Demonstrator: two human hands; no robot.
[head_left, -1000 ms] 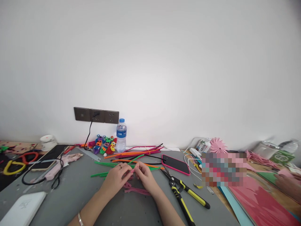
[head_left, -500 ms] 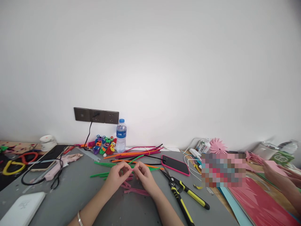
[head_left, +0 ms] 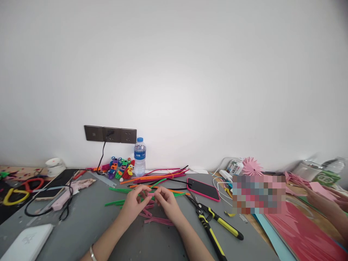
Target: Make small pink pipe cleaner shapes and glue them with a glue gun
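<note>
Over the middle of the grey table, my left hand (head_left: 136, 203) pinches a short pink pipe cleaner (head_left: 150, 194) between thumb and fingers. Close beside it, my right hand (head_left: 166, 203) grips the same pink piece, its fingertips almost touching the left ones. How the piece is bent or twisted is partly hidden by the fingers. Below the hands lie more pink pipe cleaners (head_left: 160, 220). Green pipe cleaners (head_left: 114, 203) stick out to the left of my left hand, and a bundle of orange and red pipe cleaners (head_left: 160, 176) lies behind both hands.
Yellow-and-black cutters (head_left: 227, 227) and a pink-cased phone (head_left: 203, 189) lie to the right. A water bottle (head_left: 140, 159) stands at the wall beside small pipe-cleaner figures (head_left: 121, 168). At left are a white box (head_left: 28, 241) and scissors (head_left: 16, 195). Another person's hands (head_left: 323, 203) hold pink paper at far right.
The pink piece shows a little more between my fingertips, and my fingers have shifted slightly. At far right, the other person's hands have moved a little.
</note>
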